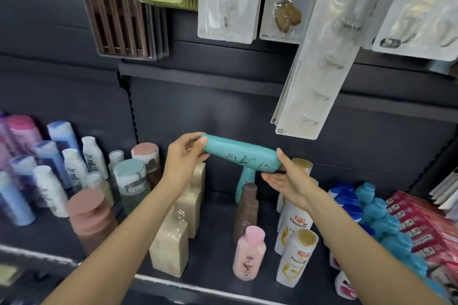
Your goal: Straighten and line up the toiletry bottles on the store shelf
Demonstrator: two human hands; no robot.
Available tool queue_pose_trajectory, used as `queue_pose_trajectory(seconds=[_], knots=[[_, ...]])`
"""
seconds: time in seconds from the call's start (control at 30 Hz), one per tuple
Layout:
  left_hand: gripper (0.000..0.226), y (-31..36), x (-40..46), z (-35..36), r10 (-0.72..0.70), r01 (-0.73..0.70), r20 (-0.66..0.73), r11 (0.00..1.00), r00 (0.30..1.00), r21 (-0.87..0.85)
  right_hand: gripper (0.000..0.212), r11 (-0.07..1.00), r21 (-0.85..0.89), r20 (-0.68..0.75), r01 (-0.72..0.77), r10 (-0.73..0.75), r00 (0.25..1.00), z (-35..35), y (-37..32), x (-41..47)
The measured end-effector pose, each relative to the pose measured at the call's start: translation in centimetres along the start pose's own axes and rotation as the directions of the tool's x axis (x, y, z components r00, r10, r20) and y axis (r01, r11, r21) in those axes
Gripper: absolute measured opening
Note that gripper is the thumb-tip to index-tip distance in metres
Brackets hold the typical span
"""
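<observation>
Mid-frame, a teal bottle (241,156) is held sideways in the air above the shelf (213,250). The left hand (184,158) curls its fingers and thumb round the left end; the right hand (287,181) props the other end, fingers straight and together. It looks like light, stiff, smooth plastic, likely slippery, so a grip round the body seems safest. A second teal bottle (244,182) leans below it. Bare shelf shows centre; hanging packs (314,57) crowd the upper right.
</observation>
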State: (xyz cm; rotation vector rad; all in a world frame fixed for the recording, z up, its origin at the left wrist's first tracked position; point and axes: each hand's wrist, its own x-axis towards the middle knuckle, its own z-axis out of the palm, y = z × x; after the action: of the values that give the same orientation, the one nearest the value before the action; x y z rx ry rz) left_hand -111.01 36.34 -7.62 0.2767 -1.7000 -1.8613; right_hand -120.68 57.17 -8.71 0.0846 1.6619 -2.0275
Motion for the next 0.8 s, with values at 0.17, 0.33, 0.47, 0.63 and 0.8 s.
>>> queue_pose_trajectory(seconds=[0.17, 0.33, 0.47, 0.63, 0.8], knots=[[0.028, -0.5, -0.8, -1.7, -0.134, 0.137, 0.136, 0.991, 0.982, -0.009, 0.027, 0.991, 0.058, -0.052, 0.121, -0.118, 0.992, 1.1, -0.4, -1.9], [0.031, -0.3, -1.2, -3.0, -0.167, 0.168, 0.244, 0.986, 0.955, 0.016, 0.017, 0.954, 0.081, -0.004, 0.289, -0.290, 0.957, 0.9, -0.7, -3.3], [0.038, -0.6, -1.6, -4.0, -0.126, 0.131, 0.227, 0.991, 0.966, -0.004, 0.032, 0.930, 0.082, 0.115, 0.358, -0.366, 0.924, 0.6, -0.7, -3.9], [0.038, -1.5, -2.3, -3.9, -0.094, 0.096, 0.208, 0.995, 0.974, -0.001, 0.050, 0.908, 0.030, 0.219, 0.417, -0.413, 0.884, -0.4, -0.5, -4.0], [0.032, -2.2, -2.3, -3.4, -0.094, 0.101, 0.183, 0.995, 0.979, -0.026, 0.057, 0.878, 0.028, 0.279, 0.479, -0.467, 0.839, -0.4, -0.7, -4.5]])
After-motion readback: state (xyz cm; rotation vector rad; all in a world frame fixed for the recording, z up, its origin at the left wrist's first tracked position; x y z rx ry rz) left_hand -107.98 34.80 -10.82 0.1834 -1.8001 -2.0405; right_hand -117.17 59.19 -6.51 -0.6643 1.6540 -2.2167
